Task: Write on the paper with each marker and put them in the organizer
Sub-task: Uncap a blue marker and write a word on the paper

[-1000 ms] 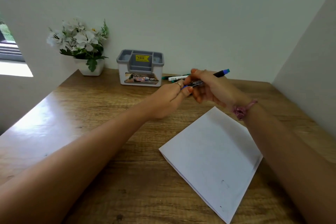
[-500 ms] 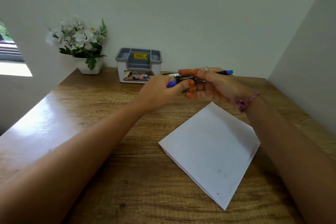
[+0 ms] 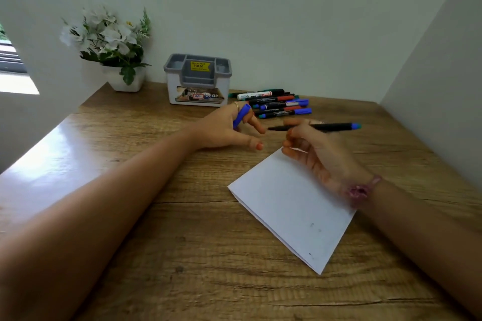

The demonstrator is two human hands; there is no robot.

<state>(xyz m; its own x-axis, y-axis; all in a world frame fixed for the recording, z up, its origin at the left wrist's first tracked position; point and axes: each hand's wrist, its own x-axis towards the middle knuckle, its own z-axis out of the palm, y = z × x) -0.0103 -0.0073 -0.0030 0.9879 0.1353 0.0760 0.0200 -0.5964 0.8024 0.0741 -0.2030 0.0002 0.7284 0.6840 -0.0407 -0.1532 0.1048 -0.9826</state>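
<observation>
My right hand [image 3: 317, 154] holds an uncapped black marker with a blue end [image 3: 331, 126], lying level above the top corner of the white folded paper [image 3: 292, 206]. Its tip points left. My left hand [image 3: 229, 129] grips the blue cap [image 3: 241, 115] between its fingers, a short way left of the tip. Several more markers [image 3: 279, 104] lie in a loose pile near the back wall. The grey and white organizer [image 3: 198, 81] stands left of that pile, with nothing showing in its compartments.
A white pot of white flowers [image 3: 114, 52] stands at the back left corner of the wooden desk [image 3: 130, 190]. Walls close the desk at the back and on the right. A few small ink marks sit near the paper's lower corner.
The two hands have pulled apart: the cap came off the marker and stayed in my left hand. Both hands dropped lower, uncovering the marker pile behind them.
</observation>
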